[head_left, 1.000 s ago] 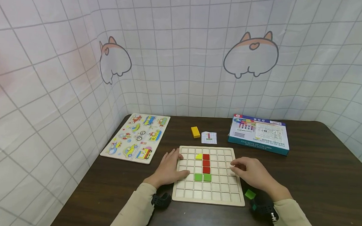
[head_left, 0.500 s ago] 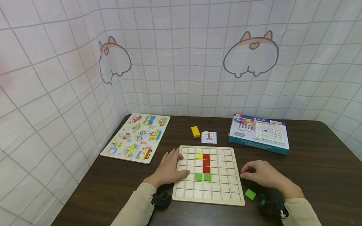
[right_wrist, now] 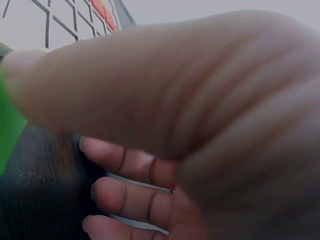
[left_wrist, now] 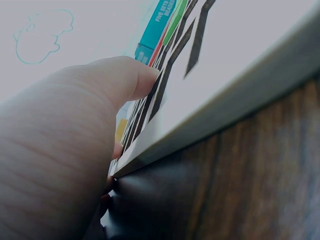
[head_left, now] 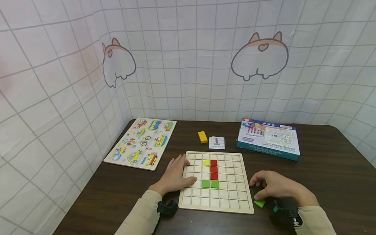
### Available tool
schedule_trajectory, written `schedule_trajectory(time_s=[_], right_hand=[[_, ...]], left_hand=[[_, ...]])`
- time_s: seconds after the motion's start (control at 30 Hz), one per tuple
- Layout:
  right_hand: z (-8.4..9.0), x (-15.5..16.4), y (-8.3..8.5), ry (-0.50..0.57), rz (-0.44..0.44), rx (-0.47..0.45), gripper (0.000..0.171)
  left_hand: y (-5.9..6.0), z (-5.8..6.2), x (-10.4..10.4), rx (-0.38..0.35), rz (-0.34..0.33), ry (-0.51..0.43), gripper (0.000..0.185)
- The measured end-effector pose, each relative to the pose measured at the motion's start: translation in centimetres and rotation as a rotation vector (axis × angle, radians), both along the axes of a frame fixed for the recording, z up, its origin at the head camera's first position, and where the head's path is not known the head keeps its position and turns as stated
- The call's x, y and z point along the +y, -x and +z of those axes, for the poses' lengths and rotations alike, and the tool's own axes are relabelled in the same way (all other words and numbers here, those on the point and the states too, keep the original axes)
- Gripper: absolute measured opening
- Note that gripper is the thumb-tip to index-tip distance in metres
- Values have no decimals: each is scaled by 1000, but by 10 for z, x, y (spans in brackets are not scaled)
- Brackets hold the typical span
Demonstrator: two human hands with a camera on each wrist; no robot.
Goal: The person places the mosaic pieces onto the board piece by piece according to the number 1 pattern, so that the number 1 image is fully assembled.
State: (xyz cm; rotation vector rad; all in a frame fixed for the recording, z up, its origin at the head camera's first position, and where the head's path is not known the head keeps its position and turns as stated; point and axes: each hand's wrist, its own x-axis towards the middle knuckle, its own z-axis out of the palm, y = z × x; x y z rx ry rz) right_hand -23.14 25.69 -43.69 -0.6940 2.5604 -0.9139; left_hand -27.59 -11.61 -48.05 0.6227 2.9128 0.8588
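right hand [head_left: 274, 187]: sitting on the worktop [head_left: 330, 179] just off the right edge of the grid board [head_left: 216, 199], fingers curled over. The thumb touches the green tile [head_left: 260, 203]; honestly can't tell if the grip has actually pinched it or is just resting on it. The right wrist view is mostly thumb, with a blurry green edge [right_wrist: 7, 135] at its tip.
green tile: flat on the worktop, right by the board's lower right corner, half tucked under that hand.
left hand [head_left: 175, 174]: lying flat with fingers spread and relaxed, thumb and fingertips over the board's left edge, not holding anything. The left wrist view shows the thumb [left_wrist: 117, 80] lying on the board's top.
grid board: already has a yellow piece [head_left: 206, 162], a column of red tiles [head_left: 214, 169], and two green squares [head_left: 210, 184] at the bottom of that.
back of worktop: a yellow block [head_left: 202, 136] next to a small pattern card [head_left: 216, 142], a toy box [head_left: 269, 138] to the right, a vehicle puzzle [head_left: 142, 143] on the left.
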Motion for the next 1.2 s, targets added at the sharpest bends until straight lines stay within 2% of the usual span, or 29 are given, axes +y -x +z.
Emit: schedule_trajectory(time_s=[0.37,0.7,0.97,1.2], right_hand=[[4,4,-4,21,41,-93,47],[4,3,-4,7,13,-107,39],[7,6,-6,-4,33,-127,43],[5,3,-5,-4,-21,-128,37]], left_hand=[[1,-2,0,-1,3,-8,61],[0,-3,0,-9,18,10,60],[1,-4,0,5,6,8,62],[2,-6,-1,13,9,15,62]])
